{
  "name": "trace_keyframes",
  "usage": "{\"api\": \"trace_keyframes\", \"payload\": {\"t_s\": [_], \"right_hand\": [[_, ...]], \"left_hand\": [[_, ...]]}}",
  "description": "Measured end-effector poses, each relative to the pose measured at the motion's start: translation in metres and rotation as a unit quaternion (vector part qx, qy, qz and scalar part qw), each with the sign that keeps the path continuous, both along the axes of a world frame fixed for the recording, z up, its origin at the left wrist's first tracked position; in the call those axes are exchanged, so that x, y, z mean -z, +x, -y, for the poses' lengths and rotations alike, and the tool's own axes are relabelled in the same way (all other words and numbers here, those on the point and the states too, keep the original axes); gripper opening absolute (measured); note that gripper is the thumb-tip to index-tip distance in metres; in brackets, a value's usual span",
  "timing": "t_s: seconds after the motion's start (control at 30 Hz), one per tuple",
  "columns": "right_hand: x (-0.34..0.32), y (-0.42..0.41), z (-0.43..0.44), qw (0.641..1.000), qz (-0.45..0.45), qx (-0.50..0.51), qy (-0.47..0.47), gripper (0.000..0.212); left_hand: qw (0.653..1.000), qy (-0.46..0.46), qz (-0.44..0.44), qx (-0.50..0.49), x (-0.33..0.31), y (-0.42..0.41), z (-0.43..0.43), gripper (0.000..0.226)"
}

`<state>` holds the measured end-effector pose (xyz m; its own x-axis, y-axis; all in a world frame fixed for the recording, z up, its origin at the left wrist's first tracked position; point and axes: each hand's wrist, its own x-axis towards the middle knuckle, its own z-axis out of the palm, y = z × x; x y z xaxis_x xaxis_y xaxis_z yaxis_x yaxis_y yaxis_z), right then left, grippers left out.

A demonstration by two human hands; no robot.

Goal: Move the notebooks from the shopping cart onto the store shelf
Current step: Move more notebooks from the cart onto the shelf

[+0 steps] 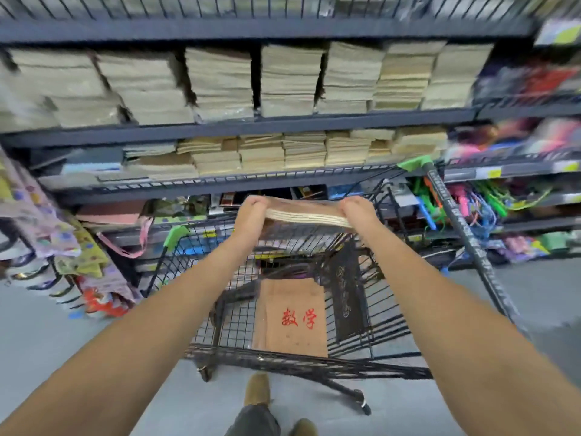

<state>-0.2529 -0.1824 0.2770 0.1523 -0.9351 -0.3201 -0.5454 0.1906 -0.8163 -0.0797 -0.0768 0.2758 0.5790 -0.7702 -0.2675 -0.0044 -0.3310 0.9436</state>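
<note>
A person holds a stack of notebooks (pixel 306 215) above a wire shopping cart (pixel 283 355), one hand at each short end. In front stands a store shelf (pixel 251 129) already lined with pale piles (pixel 287 80) of similar stock.

The left hand (pixel 248 212) and right hand (pixel 358 210) are apart by the stack's full length. Each is clamped on its end with the fingers curled over the top cover. The thumbs are probably underneath, though motion blur makes that hard to confirm. Gripping both ends looks meant to keep the loose bundle square and stop the covers sliding while it is carried.

Both arms reach forward, nearly straight, with the forearms converging on the load. The stack is roughly level, over the cart's far end and below the lower stocked tier.

On the cart floor a brown notebook (pixel 292 316) with red characters lies flat. A dark book (pixel 345 294) leans on the wire wall just beside it, so the job appears only partly done.

The shorter piles (pixel 305 151) on the lower tier sit lower than those above, which makes that tier the likelier spot for this load.
</note>
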Motion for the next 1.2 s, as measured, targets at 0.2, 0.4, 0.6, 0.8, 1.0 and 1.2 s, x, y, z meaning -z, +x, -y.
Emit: {"api": "trace_keyframes", "payload": {"t_s": [0.2,0.4,0.6,0.8,1.0,1.2], "right_hand": [[-0.101,-0.001,0.008,0.996,0.091,0.005,0.020,0.012],[-0.175,-0.010,-0.006,0.977,0.203,-0.045,-0.049,0.021],[-0.227,-0.014,-0.012,0.954,0.252,-0.087,-0.136,0.020],[-0.280,-0.012,-0.021,0.926,0.284,-0.083,-0.235,0.040],[-0.327,-0.004,-0.030,0.879,0.340,-0.051,-0.329,0.038],[-0.349,0.005,-0.046,0.822,0.391,-0.048,-0.410,0.032]], "left_hand": [[0.993,-0.119,-0.008,-0.011,-0.086,-0.005,0.001,0.017],[0.981,-0.191,0.018,-0.033,-0.149,-0.010,-0.005,0.019],[0.959,-0.269,0.082,-0.044,-0.207,-0.012,-0.010,0.036],[0.929,-0.342,0.126,-0.063,-0.269,-0.019,-0.016,0.066],[0.886,-0.432,0.141,-0.097,-0.316,-0.021,-0.018,0.031],[0.844,-0.498,0.158,-0.121,-0.344,-0.021,-0.020,0.020]]}}
